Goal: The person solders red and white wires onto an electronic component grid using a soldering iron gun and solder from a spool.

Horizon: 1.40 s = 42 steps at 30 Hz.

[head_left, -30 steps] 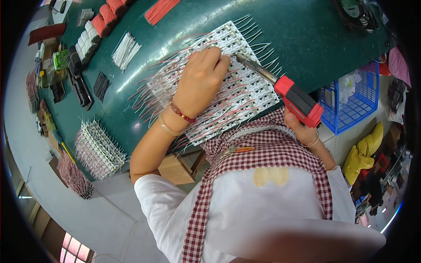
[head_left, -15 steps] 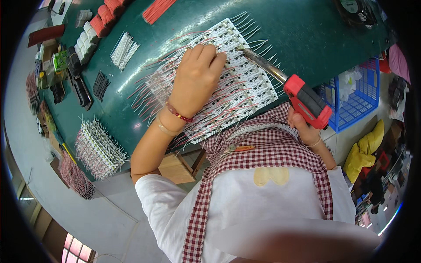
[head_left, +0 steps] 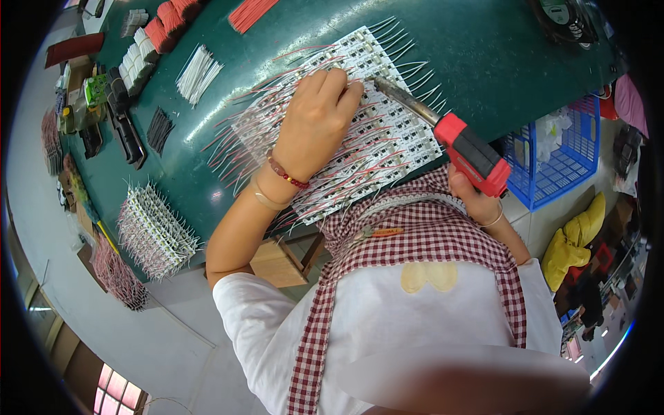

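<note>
A white panel of small circuit boards (head_left: 411,131) lies on the green table, with rows of red and white wires sticking out along it. My left hand (head_left: 318,117) rests over the panel's middle, knuckles up. Its fingers are closed and bent, and whatever they pinch at the board is hidden. My right hand (head_left: 477,200) grips a red and black soldering gun (head_left: 474,153) from below, at the table's near edge. The gun's metal barrel points up and left, its tip over the panel just right of my left fingertips.
On the green table (head_left: 477,62) lie white wires (head_left: 199,75), black wires (head_left: 160,130) and red wires (head_left: 252,12). A stack of wired boards (head_left: 155,232) sits at the left edge. A blue plastic basket (head_left: 532,166) stands at the right, below table level.
The soldering gun and my right hand have moved a little to the left, bringing the tip closer to my left fingers. My left hand stays over the same part of the panel.
</note>
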{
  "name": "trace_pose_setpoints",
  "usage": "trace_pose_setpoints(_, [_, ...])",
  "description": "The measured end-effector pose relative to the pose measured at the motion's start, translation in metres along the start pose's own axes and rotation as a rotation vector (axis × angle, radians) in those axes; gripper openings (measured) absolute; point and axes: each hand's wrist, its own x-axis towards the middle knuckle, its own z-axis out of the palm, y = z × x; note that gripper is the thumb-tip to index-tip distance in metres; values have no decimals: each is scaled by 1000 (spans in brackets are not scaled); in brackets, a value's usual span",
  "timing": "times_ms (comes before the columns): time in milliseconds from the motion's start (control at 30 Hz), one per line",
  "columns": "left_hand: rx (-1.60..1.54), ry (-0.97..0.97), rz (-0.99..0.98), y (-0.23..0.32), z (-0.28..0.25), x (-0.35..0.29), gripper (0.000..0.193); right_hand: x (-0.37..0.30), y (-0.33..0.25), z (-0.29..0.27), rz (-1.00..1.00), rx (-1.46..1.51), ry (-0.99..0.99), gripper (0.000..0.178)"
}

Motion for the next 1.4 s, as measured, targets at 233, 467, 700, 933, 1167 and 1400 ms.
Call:
trace_pose_setpoints(233, [-3, -2, 9, 0, 0, 0, 23, -3, -9, 0, 53, 85, 39, 17])
trace_pose_setpoints(467, [18, -35, 49, -1, -5, 4, 23, -9, -4, -1, 10, 123, 44, 19])
trace_pose_setpoints(700, [0, 21, 57, 8, -2, -2, 24, -15, 4, -4, -24, 166, -17, 29])
trace_pose_setpoints(933, [-17, 15, 21, 8, 2, -5, 23, -19, 8, -5, -20, -140, -44, 14])
trace_pose_setpoints(1167, [-9, 10, -1, 15, 0, -3, 21, -11, 0, -6, -107, -18, -81, 31])
trace_pose_setpoints(1400, [-6, -21, -69, 19, 1, -5, 16, -9, -1, -6, -126, -19, -93, 31])
